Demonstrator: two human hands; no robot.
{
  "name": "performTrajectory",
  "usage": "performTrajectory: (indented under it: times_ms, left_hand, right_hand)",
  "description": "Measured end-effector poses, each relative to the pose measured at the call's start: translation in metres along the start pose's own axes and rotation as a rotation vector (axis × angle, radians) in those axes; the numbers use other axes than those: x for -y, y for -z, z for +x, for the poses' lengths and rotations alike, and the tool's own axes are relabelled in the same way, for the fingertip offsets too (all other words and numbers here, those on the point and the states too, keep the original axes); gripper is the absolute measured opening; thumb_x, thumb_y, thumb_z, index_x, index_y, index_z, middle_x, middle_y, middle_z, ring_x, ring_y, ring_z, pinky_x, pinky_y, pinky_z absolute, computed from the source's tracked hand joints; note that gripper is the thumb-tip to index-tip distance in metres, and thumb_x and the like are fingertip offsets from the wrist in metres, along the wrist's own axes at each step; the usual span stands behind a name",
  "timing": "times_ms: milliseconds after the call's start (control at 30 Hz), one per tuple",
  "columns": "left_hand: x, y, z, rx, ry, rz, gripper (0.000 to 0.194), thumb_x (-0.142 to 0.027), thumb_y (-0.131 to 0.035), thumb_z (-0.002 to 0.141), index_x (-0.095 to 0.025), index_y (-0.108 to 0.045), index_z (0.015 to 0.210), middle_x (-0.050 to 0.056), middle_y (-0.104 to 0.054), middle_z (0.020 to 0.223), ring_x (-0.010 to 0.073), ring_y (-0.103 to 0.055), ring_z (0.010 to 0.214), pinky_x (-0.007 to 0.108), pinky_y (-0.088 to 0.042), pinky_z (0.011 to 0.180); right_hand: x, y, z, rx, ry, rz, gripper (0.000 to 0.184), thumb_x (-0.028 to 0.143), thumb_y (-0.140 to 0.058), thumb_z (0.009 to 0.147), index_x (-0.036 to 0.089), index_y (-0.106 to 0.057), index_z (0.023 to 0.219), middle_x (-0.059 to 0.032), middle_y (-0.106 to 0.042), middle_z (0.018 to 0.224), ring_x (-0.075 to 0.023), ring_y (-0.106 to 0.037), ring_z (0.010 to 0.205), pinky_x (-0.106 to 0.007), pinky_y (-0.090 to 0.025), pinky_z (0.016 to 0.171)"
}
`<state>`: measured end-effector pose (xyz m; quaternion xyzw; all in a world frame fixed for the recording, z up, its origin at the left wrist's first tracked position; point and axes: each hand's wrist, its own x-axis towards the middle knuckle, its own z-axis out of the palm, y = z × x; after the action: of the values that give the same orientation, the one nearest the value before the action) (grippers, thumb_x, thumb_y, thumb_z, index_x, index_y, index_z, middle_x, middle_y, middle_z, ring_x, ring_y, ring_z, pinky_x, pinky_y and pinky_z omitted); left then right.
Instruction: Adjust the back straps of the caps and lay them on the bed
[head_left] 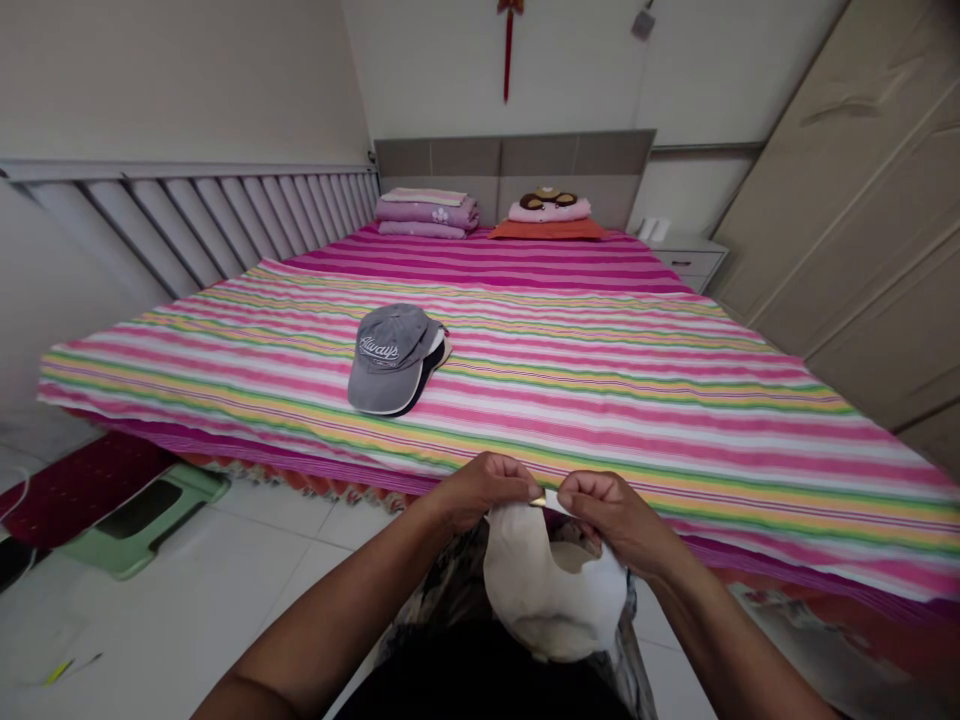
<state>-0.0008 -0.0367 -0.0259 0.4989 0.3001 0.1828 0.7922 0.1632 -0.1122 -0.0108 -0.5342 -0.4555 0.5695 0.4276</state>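
Note:
A white cap [541,590] hangs in front of my body, held by both hands at its back strap, where a small metal buckle shows. My left hand [484,487] pinches the strap from the left with closed fingers. My right hand [611,515] pinches it from the right, fingers also closed. On the striped bed [675,400] ahead lies a grey cap [390,355] lettered "Always", stacked on darker caps.
Folded purple blankets [427,212] and pillows [550,218] lie at the headboard. A green stool [142,515] and a red mat [75,485] are on the white tile floor at left. A wardrobe [862,200] stands at right, beside a nightstand [686,258].

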Motion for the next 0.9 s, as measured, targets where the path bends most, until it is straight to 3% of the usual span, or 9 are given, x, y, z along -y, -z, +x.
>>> performTrajectory:
  times_ms: [233, 333, 467, 700, 900]
  left_hand:
    - [-0.005, 0.000, -0.003, -0.015, -0.034, 0.063, 0.029, -0.030, -0.072, 0.055, -0.010, -0.061, 0.073, 0.000, -0.057, 0.058, 0.0059, -0.047, 0.046, 0.019, -0.034, 0.046]
    - [-0.009, -0.001, -0.008, -0.031, -0.159, 0.250, 0.037, -0.026, -0.075, 0.051, -0.013, -0.061, 0.082, 0.000, -0.060, 0.068, 0.0077, -0.051, 0.058, 0.019, -0.037, 0.055]
    - [-0.010, -0.005, -0.014, -0.118, -0.333, 0.530, 0.027, -0.027, -0.071, 0.057, -0.012, -0.062, 0.078, 0.003, -0.061, 0.073, 0.0116, -0.053, 0.068, 0.021, -0.039, 0.063]
    - [-0.008, -0.006, -0.014, -0.143, -0.521, 0.705, 0.020, -0.027, -0.066, 0.062, -0.014, -0.065, 0.078, 0.005, -0.062, 0.076, 0.0141, -0.055, 0.071, 0.023, -0.040, 0.068]
    - [-0.007, -0.007, -0.012, -0.113, -0.462, 0.616, 0.022, -0.027, -0.068, 0.060, -0.013, -0.064, 0.077, 0.004, -0.062, 0.075, 0.0133, -0.055, 0.070, 0.023, -0.040, 0.067]
  right_hand:
    - [0.005, 0.000, -0.001, -0.064, -0.004, -0.034, 0.023, 0.037, -0.060, 0.062, 0.015, -0.054, 0.056, 0.0084, -0.036, 0.036, -0.0034, -0.023, 0.033, -0.019, -0.015, 0.035]
    - [0.002, 0.001, -0.001, -0.087, -0.012, 0.007, 0.024, 0.038, -0.061, 0.061, 0.015, -0.053, 0.056, 0.0085, -0.036, 0.037, -0.0031, -0.022, 0.034, -0.020, -0.014, 0.036]
    - [0.000, 0.000, -0.001, -0.080, -0.013, 0.027, 0.025, 0.038, -0.061, 0.061, 0.016, -0.052, 0.055, 0.0084, -0.034, 0.036, -0.0032, -0.020, 0.034, -0.020, -0.012, 0.036]
    - [0.000, -0.002, 0.001, -0.074, 0.005, 0.012, 0.025, 0.038, -0.061, 0.061, 0.016, -0.052, 0.054, 0.0083, -0.034, 0.037, -0.0031, -0.020, 0.035, -0.020, -0.012, 0.036]
    - [0.000, -0.004, 0.002, -0.039, 0.007, 0.006, 0.025, 0.038, -0.061, 0.061, 0.016, -0.051, 0.054, 0.0083, -0.034, 0.038, -0.0034, -0.020, 0.036, -0.020, -0.012, 0.036]
